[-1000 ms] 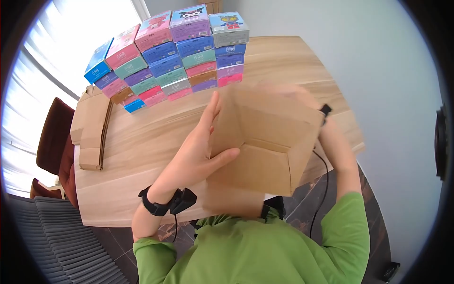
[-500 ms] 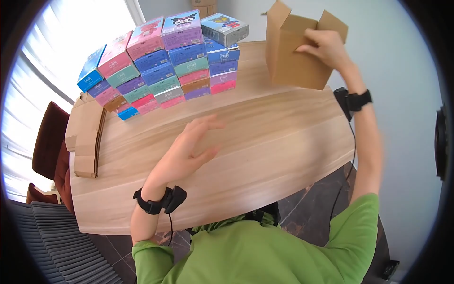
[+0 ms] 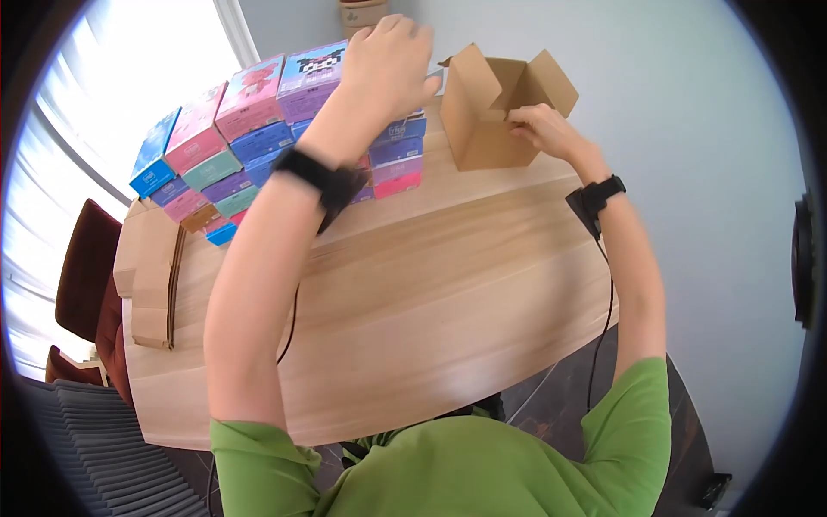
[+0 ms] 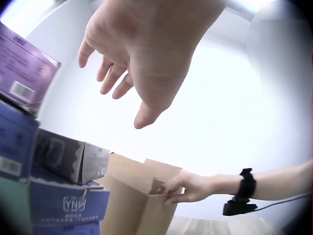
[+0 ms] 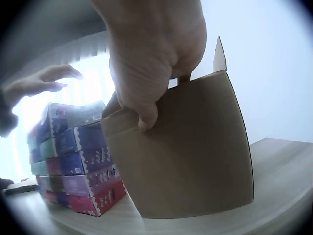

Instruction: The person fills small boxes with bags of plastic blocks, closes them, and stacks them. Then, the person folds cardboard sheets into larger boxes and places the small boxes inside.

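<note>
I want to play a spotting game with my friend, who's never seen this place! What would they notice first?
Probably the big, colorful pile of boxes at the far left of the table, with cartoon-like pictures on top. Next might come the open brown cardboard box to its right, with its flaps up and the right hand gripping its edge. The left hand is open in the air by the pile.

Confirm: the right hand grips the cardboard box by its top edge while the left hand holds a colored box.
No: the left hand holds nothing; the left wrist view shows its fingers in the air near the stacked boxes. The right hand does grip the cardboard box by its edge.
</note>
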`<action>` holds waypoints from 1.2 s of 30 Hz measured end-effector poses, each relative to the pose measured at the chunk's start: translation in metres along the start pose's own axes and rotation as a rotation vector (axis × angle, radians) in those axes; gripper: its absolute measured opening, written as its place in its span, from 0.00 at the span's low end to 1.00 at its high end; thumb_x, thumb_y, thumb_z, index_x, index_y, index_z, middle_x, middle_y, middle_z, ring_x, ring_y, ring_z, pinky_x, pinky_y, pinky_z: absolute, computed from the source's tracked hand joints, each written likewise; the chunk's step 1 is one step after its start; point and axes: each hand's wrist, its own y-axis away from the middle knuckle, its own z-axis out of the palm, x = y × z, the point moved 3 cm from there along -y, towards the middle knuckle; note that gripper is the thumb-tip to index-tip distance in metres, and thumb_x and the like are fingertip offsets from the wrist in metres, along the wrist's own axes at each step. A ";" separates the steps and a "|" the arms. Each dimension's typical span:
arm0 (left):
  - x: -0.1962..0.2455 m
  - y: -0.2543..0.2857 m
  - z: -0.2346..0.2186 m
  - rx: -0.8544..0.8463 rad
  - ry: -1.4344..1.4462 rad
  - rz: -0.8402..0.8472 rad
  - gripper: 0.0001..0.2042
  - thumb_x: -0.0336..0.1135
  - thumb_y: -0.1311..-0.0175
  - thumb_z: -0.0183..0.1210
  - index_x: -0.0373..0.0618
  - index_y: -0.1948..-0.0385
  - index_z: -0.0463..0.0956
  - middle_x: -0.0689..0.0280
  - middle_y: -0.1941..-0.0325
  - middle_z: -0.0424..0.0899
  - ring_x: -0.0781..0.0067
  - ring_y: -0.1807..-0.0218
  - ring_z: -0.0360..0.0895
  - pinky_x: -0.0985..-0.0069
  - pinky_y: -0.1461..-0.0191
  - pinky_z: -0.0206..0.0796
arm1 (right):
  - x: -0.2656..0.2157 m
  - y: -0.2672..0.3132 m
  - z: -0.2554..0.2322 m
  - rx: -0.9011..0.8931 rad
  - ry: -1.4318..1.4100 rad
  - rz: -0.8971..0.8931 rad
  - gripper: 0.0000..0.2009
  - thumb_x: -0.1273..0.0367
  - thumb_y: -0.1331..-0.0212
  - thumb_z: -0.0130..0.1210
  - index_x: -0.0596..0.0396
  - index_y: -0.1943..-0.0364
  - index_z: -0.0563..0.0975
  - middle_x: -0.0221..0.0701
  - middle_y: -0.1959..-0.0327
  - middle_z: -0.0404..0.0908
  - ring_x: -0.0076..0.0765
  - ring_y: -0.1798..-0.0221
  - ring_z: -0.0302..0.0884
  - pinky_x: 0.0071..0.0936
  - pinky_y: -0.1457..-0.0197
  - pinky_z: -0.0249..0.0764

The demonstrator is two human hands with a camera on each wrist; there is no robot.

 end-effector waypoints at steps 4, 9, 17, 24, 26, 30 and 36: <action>-0.005 -0.051 0.038 -0.272 -0.057 -0.072 0.29 0.49 0.53 0.58 0.50 0.48 0.64 0.58 0.44 0.66 0.57 0.41 0.62 0.58 0.44 0.60 | -0.006 0.007 -0.009 -0.024 -0.005 0.032 0.06 0.78 0.54 0.53 0.60 0.70 0.75 0.41 0.74 0.76 0.49 0.69 0.71 0.36 0.68 0.67; -0.013 -0.036 0.086 -0.440 0.065 -0.054 0.30 0.43 0.63 0.63 0.47 0.52 0.68 0.55 0.52 0.71 0.51 0.48 0.67 0.62 0.48 0.64 | 0.000 0.004 -0.004 0.015 -0.060 0.027 0.04 0.79 0.54 0.52 0.63 0.72 0.72 0.42 0.75 0.75 0.48 0.70 0.71 0.35 0.68 0.66; -0.010 -0.019 0.064 -0.573 0.109 -0.025 0.28 0.44 0.50 0.59 0.41 0.50 0.61 0.54 0.44 0.62 0.51 0.41 0.58 0.64 0.39 0.56 | -0.009 -0.024 0.016 0.116 -0.058 -0.029 0.06 0.80 0.54 0.51 0.63 0.69 0.72 0.42 0.73 0.76 0.51 0.67 0.72 0.35 0.65 0.68; -0.006 0.006 0.061 -0.115 0.074 0.080 0.24 0.43 0.44 0.54 0.37 0.50 0.62 0.50 0.42 0.61 0.50 0.39 0.56 0.61 0.39 0.53 | -0.027 -0.034 0.023 0.132 0.023 0.003 0.07 0.77 0.53 0.52 0.57 0.67 0.74 0.40 0.70 0.77 0.49 0.63 0.72 0.39 0.61 0.68; 0.004 0.032 0.020 -0.004 0.195 0.099 0.22 0.40 0.43 0.53 0.39 0.50 0.62 0.51 0.43 0.63 0.52 0.41 0.60 0.63 0.41 0.56 | -0.015 -0.033 0.028 0.144 0.050 0.014 0.11 0.75 0.53 0.53 0.56 0.63 0.74 0.39 0.66 0.77 0.47 0.58 0.72 0.38 0.55 0.67; -0.015 0.135 -0.084 -0.290 0.327 -0.224 0.15 0.37 0.44 0.54 0.38 0.59 0.69 0.55 0.58 0.75 0.59 0.55 0.73 0.69 0.52 0.64 | -0.059 -0.001 0.001 0.259 0.149 -0.133 0.15 0.74 0.53 0.55 0.53 0.58 0.71 0.32 0.51 0.69 0.40 0.44 0.61 0.37 0.42 0.55; -0.215 0.367 -0.073 -0.553 -0.268 -0.821 0.24 0.43 0.56 0.63 0.36 0.59 0.72 0.49 0.60 0.77 0.52 0.54 0.72 0.69 0.50 0.63 | -0.115 0.060 -0.019 -0.049 0.001 -0.002 0.12 0.76 0.52 0.53 0.55 0.61 0.72 0.34 0.52 0.70 0.44 0.45 0.62 0.37 0.43 0.58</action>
